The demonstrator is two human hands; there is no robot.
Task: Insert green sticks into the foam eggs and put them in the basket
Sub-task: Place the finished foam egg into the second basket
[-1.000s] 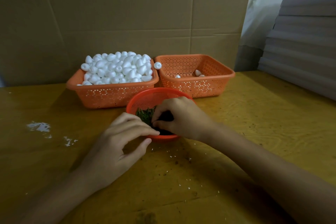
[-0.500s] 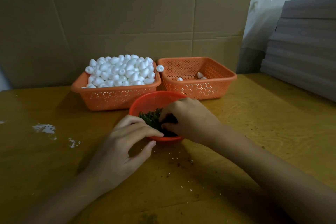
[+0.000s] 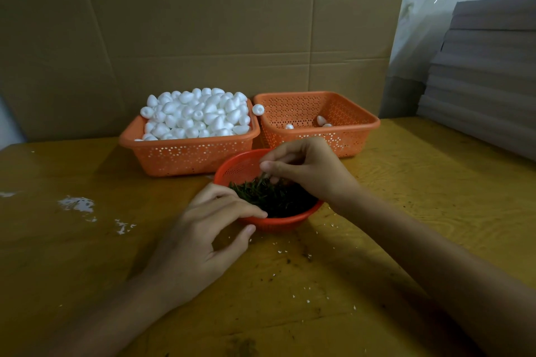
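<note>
Two orange baskets stand side by side at the back of the yellow table (image 3: 420, 197), in front of a cardboard wall (image 3: 203, 38). The left basket (image 3: 188, 158) is heaped with white foam eggs (image 3: 200, 116), and the right basket (image 3: 359, 127) has only a few eggs (image 3: 320, 120) on its bottom. One single egg (image 3: 258, 109) sits on the rims where the two baskets meet. Just in front of them is a round red bowl (image 3: 278, 224) with a dark pile of green sticks (image 3: 275, 197) inside. The left hand (image 3: 203, 238) holds the near rim of this bowl, with the fingers laid over the edge and the thumb under it against the outer wall. The right hand (image 3: 310, 171) hangs over the bowl with curled fingers; the thumb and fingertips are closed together and seem to pinch one thin stick that rises from the pile. White crumbs (image 3: 77, 204) lie on the table at the left, and a stack of grey sheets (image 3: 487, 81) is at the right.
</note>
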